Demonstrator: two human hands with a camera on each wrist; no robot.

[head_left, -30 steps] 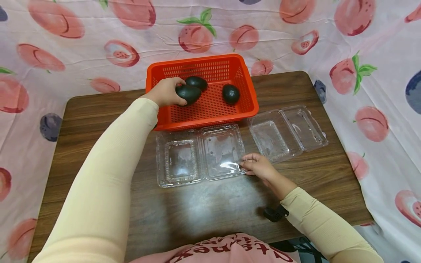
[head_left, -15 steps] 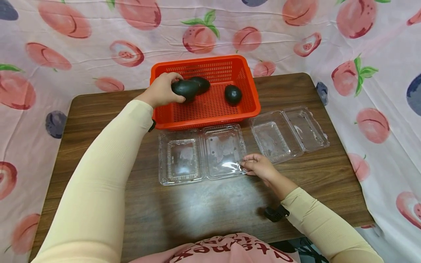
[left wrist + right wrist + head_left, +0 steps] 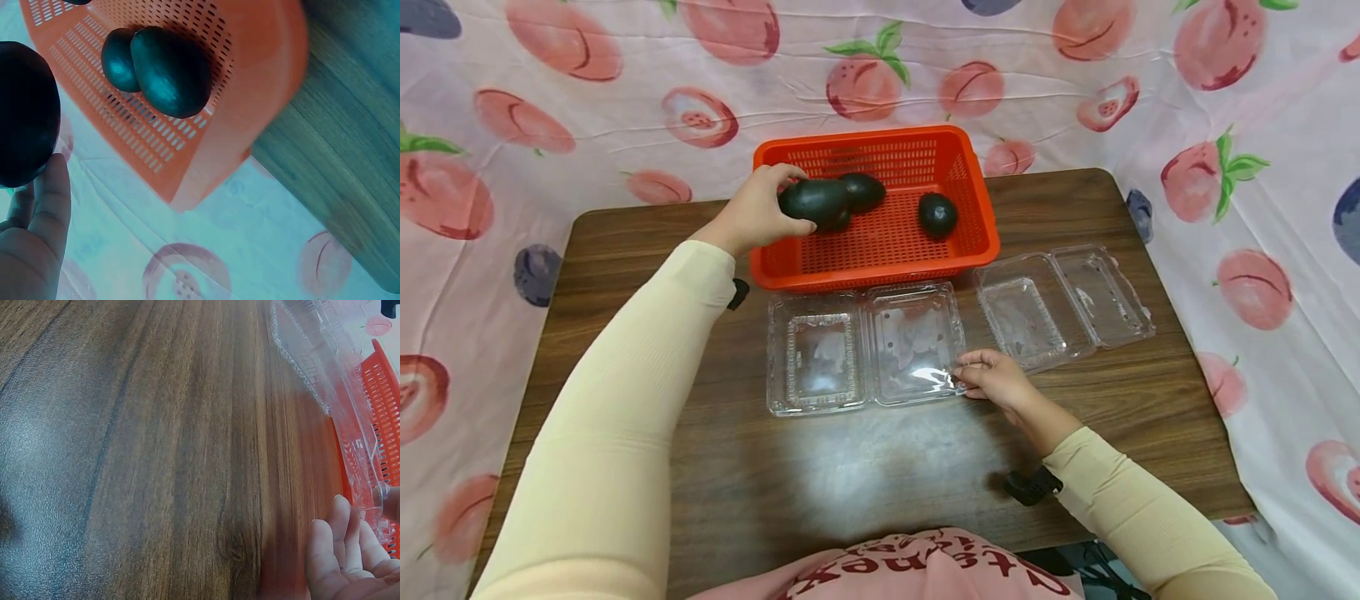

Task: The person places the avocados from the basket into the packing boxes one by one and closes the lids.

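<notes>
You have an avocado (image 3: 812, 202) in your left hand (image 3: 756, 212), thumb and fingers curled round its end. The wrist view shows it apart from the other avocados (image 3: 172, 72) in the red basket (image 3: 887, 274); from above it overlaps the basket's left part, so its exact height is hard to tell. Your right hand (image 3: 996, 383) pinches the outer edge of the near container (image 3: 820, 358), which lies unfolded on the surface (image 3: 850, 475) just in front of the basket. A second container (image 3: 1026, 312) lies open to the right.

The step in hand looks like taking this avocado out of the basket. The next move probably calls for clearing the rim, then lowering the fruit into the near container's left half, while your right hand steadies the light plastic so it doesn't slide.
</notes>
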